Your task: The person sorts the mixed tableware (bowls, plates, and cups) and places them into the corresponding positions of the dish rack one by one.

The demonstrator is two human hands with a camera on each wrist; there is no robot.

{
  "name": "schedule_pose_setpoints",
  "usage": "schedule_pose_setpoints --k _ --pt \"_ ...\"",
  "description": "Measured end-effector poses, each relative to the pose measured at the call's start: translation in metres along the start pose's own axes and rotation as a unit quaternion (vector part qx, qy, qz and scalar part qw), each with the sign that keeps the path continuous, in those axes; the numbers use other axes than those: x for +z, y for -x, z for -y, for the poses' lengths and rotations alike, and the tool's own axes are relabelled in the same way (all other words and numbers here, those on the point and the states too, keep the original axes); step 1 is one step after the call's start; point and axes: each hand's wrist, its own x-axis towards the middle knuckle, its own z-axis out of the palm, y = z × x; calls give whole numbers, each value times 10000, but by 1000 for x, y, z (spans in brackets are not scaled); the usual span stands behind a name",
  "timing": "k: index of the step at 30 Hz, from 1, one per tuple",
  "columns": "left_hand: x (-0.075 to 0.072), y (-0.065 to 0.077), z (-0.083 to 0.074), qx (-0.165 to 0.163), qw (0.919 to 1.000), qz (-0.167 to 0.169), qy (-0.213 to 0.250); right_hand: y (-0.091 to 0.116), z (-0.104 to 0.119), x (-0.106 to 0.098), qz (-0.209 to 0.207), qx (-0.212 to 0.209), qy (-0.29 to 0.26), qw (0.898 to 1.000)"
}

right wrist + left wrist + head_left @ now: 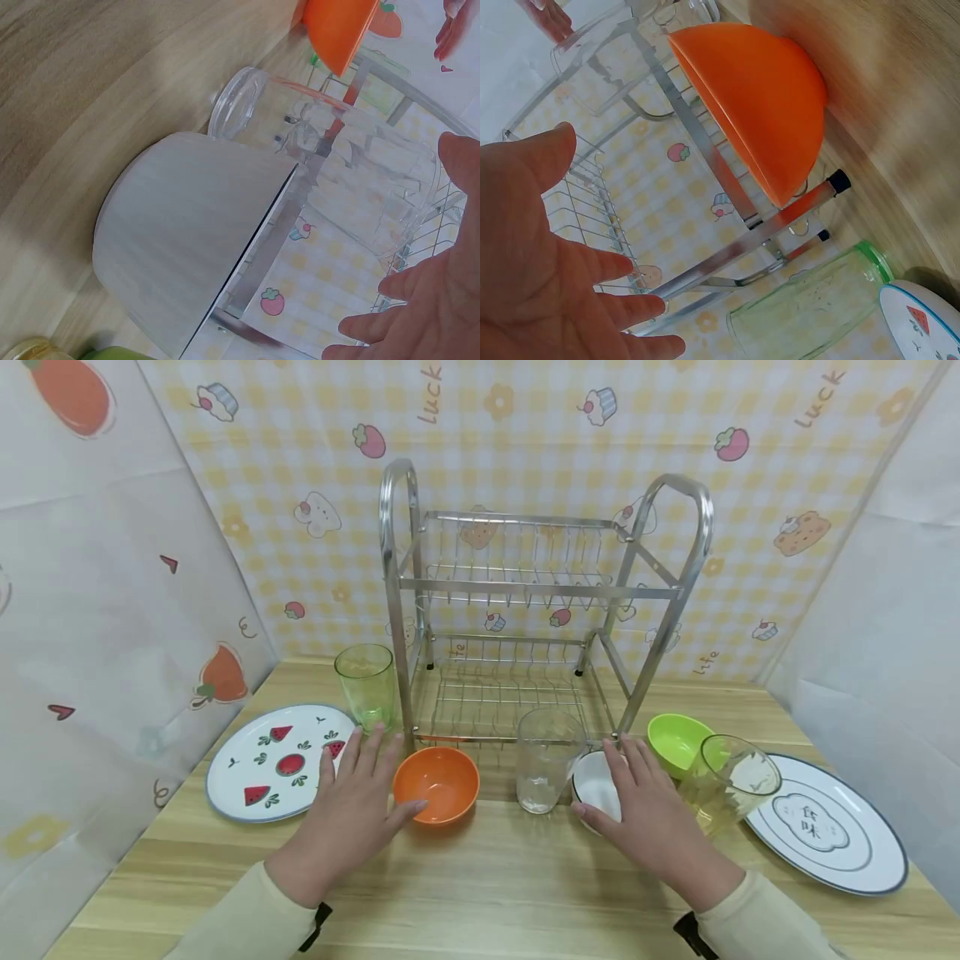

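My left hand (351, 810) hovers with spread fingers between the watermelon-patterned plate (247, 777) and the orange bowl (442, 785). In the left wrist view nothing lies in that palm, and the orange bowl (757, 97) stands apart from it. My right hand (648, 810), fingers also extended, is over the white bowl (592, 781) and hides part of it in the head view. The right wrist view shows the white bowl (187, 232) and a clear glass (337, 165) near that hand, with nothing held. A two-tier metal dish rack (540, 589) stands behind.
A green glass (365, 685) stands left of the rack. On the right are a lime-green bowl (675, 739), an amber glass (712, 785) and a white plate with dark lettering (862, 852). Patterned cloth (262, 460) hangs behind the wooden table (480, 893).
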Motion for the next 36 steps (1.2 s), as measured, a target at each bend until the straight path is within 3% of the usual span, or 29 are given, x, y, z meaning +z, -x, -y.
schedule_pose_setpoints --k 12,21,27,36 --pt "-2 -12 -15 247 9983 -270 461 3 0 5 -514 -211 -233 9982" --pt "-8 -27 -27 514 9965 -247 608 4 2 6 -871 -174 -474 9949" --pt "-10 -39 -37 661 9957 -98 640 5 2 8 -1047 -217 -452 9932" --pt "-18 -61 -53 484 9872 427 1456 5 5 8 -1307 -309 -522 9896"
